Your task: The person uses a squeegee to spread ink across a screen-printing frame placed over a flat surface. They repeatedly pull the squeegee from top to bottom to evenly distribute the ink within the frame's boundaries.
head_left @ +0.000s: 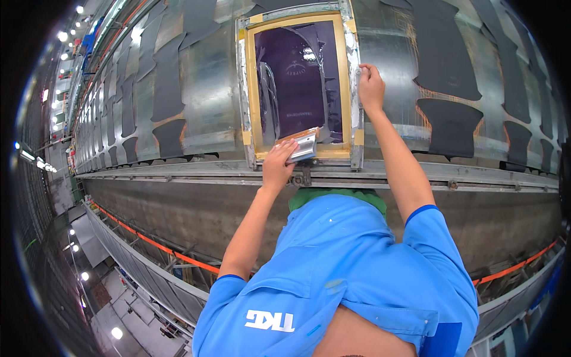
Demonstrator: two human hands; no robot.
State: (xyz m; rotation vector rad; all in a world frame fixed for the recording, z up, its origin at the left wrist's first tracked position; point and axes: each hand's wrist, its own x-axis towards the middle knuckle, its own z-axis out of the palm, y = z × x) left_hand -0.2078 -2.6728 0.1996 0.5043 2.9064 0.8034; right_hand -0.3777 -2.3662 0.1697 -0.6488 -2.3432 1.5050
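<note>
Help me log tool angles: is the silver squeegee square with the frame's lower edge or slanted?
Slanted: the silver squeegee rises toward its right end, while the frame has a nearly level lower edge.

Now, gripped in the left hand (pixel 278 163): a short silver metal squeegee (pixel 306 148) with an orange-brown edge, slanting up rightward. Stretching beyond, right rail just beside the right hand (pixel 372 88): a rectangular silver metal frame (pixel 357 119), yellow-bordered inside, around glossy, streaked dark purple mesh (pixel 300 83).

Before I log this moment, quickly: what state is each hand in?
Left hand: closed, holding the squeegee.
Right hand: partly curled at the frame; whether it grips cannot be told.
</note>
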